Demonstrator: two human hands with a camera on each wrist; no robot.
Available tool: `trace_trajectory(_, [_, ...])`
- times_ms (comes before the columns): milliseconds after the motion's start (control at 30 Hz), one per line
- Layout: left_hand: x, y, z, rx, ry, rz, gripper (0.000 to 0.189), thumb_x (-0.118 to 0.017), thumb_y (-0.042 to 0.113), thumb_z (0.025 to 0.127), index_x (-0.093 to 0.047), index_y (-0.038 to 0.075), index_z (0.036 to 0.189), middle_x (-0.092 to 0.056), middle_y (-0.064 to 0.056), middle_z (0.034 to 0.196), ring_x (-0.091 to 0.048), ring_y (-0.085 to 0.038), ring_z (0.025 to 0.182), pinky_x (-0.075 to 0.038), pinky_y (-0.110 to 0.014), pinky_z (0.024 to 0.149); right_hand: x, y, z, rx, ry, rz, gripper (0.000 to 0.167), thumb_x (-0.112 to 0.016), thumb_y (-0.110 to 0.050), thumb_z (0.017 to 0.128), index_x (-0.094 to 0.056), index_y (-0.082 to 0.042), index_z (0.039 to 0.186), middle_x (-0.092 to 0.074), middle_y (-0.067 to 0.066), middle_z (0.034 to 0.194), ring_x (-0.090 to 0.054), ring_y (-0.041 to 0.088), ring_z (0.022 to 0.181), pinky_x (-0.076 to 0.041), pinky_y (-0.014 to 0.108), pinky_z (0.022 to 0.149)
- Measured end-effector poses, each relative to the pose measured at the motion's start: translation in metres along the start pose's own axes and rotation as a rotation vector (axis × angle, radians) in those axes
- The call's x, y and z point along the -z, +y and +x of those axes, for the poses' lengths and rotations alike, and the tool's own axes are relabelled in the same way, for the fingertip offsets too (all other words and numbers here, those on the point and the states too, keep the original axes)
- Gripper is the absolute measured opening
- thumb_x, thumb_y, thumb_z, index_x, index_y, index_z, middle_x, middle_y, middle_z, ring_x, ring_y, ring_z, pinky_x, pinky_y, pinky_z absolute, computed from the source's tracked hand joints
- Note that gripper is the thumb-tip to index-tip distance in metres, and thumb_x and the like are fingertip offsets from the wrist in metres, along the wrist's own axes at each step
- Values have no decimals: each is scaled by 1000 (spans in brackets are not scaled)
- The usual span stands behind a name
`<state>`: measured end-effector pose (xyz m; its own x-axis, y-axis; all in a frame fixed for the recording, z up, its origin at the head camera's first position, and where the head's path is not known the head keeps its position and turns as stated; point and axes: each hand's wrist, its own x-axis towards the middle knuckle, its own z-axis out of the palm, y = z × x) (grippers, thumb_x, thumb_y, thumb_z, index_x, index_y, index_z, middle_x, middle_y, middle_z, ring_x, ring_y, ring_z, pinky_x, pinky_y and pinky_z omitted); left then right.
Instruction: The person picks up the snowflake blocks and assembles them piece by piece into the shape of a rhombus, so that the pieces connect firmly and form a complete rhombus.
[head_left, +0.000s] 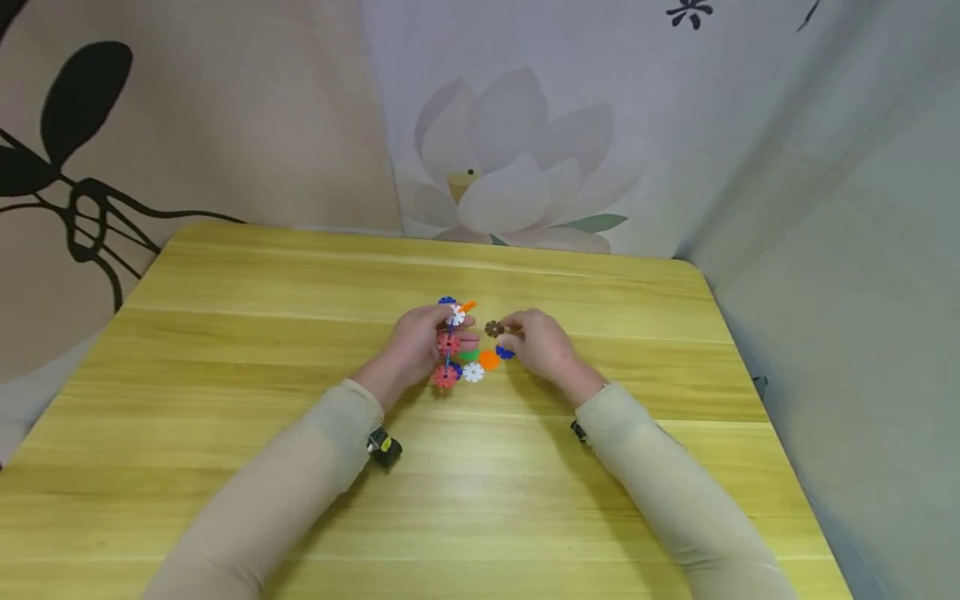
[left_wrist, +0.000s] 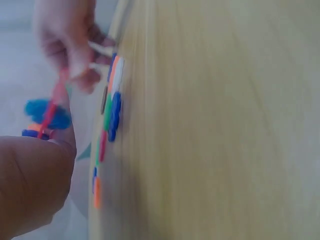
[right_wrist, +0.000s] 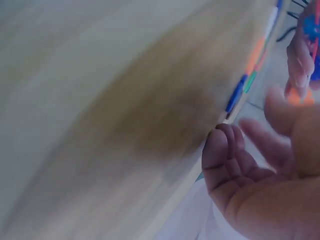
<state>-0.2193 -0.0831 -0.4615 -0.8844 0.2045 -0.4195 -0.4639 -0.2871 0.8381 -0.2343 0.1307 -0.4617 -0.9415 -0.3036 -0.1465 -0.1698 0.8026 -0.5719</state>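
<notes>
My left hand (head_left: 411,343) holds a joined piece of notched plastic snowflake discs (head_left: 448,343), with red, white, blue and orange discs in it. In the left wrist view, the thumb (left_wrist: 35,180) lies beside the joined piece (left_wrist: 48,112). My right hand (head_left: 546,343) is just right of a brown disc (head_left: 493,329), fingers bent and thumb apart. In the right wrist view, nothing shows between the right hand's (right_wrist: 260,175) thumb and fingers. Below both hands lie loose discs: a white one (head_left: 473,372), an orange one (head_left: 489,360) and a blue one (head_left: 506,352). A green disc (head_left: 470,355) is partly hidden.
A wooden table (head_left: 480,500) spreads under both arms. Behind it hangs a pale cloth (head_left: 525,167) with a printed lotus flower, and another pale curtain (head_left: 840,250) runs along the right side. A small black device (head_left: 385,450) is at the left wrist.
</notes>
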Motion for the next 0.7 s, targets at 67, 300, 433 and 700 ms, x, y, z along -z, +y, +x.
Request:
trace_trajectory(67, [4, 1, 1, 5, -1, -48, 46, -40, 30, 118, -45, -1, 151, -70, -14, 120, -78, -19, 91, -68, -36, 90, 0, 1, -1, 28, -68, -106, 46, -74, -30, 104, -67, -10, 144, -69, 16, 135, -68, 30, 121, -58, 47, 108])
trace_trajectory(300, [2, -2, 3, 69, -36, -13, 55, -52, 50, 111, -52, 1, 137, -65, -2, 100, -64, -12, 79, -64, -23, 74, -3, -1, -2, 53, -91, -164, 31, -79, -23, 99, -77, -9, 126, -73, 11, 124, -68, 27, 117, -58, 43, 108])
trace_trajectory(433, [-1, -4, 3, 85, -32, -4, 54, -58, 42, 111, -53, -3, 140, -66, -1, 99, -61, -9, 73, -60, -19, 66, -2, 1, -2, 26, -77, -148, 32, -81, -21, 97, -70, -5, 123, -74, 11, 115, -68, 26, 106, -60, 41, 100])
trace_trajectory(700, [-4, -5, 1, 92, -26, -27, 40, -59, 36, 111, -59, 1, 131, -69, -1, 97, -59, -8, 69, -57, -17, 60, 11, 14, -3, -3, -112, 2, 20, -74, -24, 103, -75, -5, 108, -75, 10, 98, -65, 20, 85, -60, 33, 82])
